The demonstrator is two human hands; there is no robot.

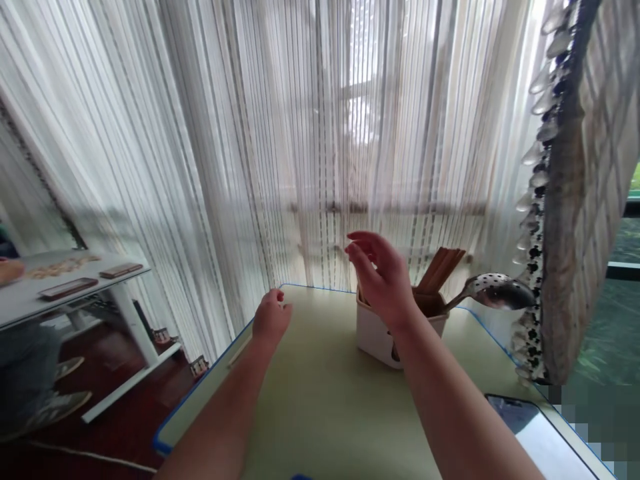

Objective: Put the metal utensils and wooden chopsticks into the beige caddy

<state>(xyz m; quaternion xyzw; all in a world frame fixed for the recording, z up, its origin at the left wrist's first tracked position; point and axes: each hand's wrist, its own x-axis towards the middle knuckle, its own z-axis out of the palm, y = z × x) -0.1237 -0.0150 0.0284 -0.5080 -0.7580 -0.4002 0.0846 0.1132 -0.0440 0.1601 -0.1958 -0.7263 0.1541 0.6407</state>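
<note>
My right hand is raised over the near-left side of a white utensil holder, its thumb and fingertips curled close together. What those fingers hold, if anything, is too small to make out. Inside the holder stand a bundle of brown chopsticks and a slotted metal spoon, whose perforated bowl sticks out to the right. My left hand is over the left part of the table, fingers loosely bent and thumb apart, with nothing visible in it. Beside its wrist, a pale thin stick lies near the table's left edge.
The pale green table has a blue rim. A phone lies at its right front. White string curtains hang behind, and a beaded curtain edge hangs at right. At left, another person's hand rests at a white table.
</note>
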